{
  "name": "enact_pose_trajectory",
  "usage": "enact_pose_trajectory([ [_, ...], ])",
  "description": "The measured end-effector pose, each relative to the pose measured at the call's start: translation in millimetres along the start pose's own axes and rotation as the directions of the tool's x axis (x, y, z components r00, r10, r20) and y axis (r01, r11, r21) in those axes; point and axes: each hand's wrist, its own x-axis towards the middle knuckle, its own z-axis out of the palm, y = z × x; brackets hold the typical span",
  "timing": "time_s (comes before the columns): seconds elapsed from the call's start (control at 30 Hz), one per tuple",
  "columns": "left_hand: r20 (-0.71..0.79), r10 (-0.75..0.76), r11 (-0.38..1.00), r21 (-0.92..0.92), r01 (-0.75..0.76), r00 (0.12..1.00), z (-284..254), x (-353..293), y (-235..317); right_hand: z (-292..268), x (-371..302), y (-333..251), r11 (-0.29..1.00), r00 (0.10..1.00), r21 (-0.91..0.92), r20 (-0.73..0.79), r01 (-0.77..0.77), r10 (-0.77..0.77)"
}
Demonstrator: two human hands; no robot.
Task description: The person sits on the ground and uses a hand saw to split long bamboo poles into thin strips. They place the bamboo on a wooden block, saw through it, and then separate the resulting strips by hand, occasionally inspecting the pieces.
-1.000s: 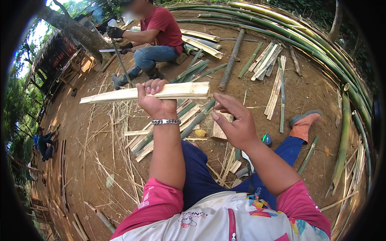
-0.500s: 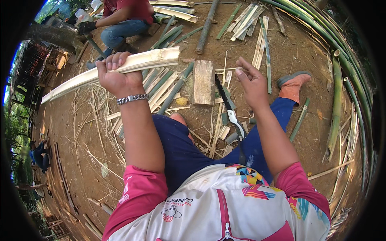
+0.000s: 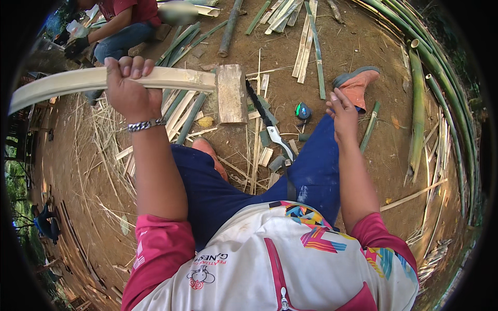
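My left hand [image 3: 132, 85] is closed round a long pale split bamboo strip [image 3: 179, 79], held roughly level and reaching past the left rim. Its right end meets the upper left side of a squared wooden block [image 3: 232, 98] on the ground; I cannot tell whether they touch. Off to the right, my right hand [image 3: 342, 114] is raised by my right knee, fingers loosely bent and apart, with nothing visible in it. Between my legs lies a saw [image 3: 277, 137] with a white handle and dark blade. A dark round tape measure [image 3: 302, 111] sits near my right leg.
Bamboo strips [image 3: 181, 116] and shavings lie left of the block. More strips [image 3: 306, 49] are at the far side. Long green bamboo poles [image 3: 417, 114] line the right. A co-worker in a red shirt [image 3: 124, 13] crouches at the far left. My orange boots [image 3: 358, 85] flank the work.
The strip has come down and right, its end now at the block. My right hand has drawn right, uncovering the tape measure. The whole view has shifted somewhat.
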Motion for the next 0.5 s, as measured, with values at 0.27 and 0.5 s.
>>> enact_pose_trajectory([
  [0.27,0.159,-0.104,0.698,0.715,-0.042,0.982,22,-24,-36,29,-13,13,0.995,0.975,-0.059,0.214,0.076,-0.061],
  [0.5,0.363,-0.288,0.271,0.918,-0.288,0.886,37,-54,-53,76,-18,-84,0.974,0.887,0.098,0.402,0.205,-0.227],
])
